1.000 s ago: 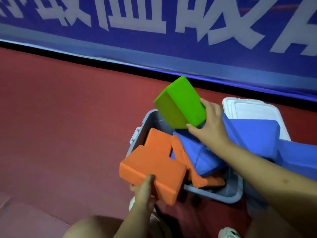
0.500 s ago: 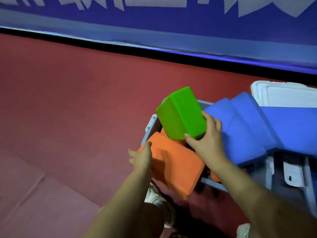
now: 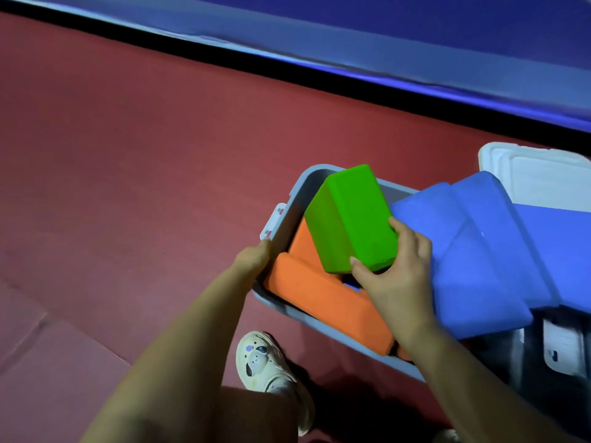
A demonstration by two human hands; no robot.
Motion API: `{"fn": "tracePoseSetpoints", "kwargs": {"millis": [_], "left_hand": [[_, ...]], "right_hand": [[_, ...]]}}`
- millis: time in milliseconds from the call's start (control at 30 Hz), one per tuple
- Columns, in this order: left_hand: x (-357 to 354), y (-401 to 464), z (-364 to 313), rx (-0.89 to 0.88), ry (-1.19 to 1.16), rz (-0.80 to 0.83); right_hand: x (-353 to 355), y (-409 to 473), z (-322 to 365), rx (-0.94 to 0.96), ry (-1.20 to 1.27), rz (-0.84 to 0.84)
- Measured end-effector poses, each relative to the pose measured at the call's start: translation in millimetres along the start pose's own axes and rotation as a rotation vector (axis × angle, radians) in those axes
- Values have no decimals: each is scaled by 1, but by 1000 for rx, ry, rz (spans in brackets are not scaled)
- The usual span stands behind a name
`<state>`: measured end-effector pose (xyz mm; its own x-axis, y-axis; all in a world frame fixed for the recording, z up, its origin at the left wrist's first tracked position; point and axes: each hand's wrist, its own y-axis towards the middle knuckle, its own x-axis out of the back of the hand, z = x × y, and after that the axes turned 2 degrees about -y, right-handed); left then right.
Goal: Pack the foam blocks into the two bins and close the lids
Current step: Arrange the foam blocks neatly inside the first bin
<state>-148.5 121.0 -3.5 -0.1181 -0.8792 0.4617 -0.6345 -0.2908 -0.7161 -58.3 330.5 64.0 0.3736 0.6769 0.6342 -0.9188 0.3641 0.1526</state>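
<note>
Since earlier frame we had lowered green foam block [image 3: 350,219] into grey bin [image 3: 348,342]; orange foam block [image 3: 329,303] had gone from over near rim to lying inside. Our right hand [image 3: 395,276] pinched green block's near corner, thumb and fingers curled round it. Our left hand [image 3: 254,259] sat at bin's left end beside orange block; grip we could not tell. Risk, we judged: green block rested tilted and high on orange blocks, blue foam blocks [image 3: 479,251] overhung right side, so lid [image 3: 540,174] might not seat. Bin held orange, green, blue blocks.
</note>
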Motion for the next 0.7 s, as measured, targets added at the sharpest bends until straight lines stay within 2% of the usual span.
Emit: {"fn": "tracePoseSetpoints", "kwargs": {"millis": [200,333,467,600,667,700], "left_hand": [[-7,16,11,53,-210,-38],[-3,0,24,154,-210,117],[0,-23,43,261,72,258],[1,-41,56,436,360,529],[0,-45,57,457,454,529],[-1,-43,54,420,481,444]], "right_hand": [[5,11,-1,-37,-50,1],[3,9,1,-50,-112,13],[10,-1,6,-72,-147,67],[22,-9,10,-94,-214,119],[29,-11,12,-106,-270,188],[33,-11,13,-111,-304,230]]}}
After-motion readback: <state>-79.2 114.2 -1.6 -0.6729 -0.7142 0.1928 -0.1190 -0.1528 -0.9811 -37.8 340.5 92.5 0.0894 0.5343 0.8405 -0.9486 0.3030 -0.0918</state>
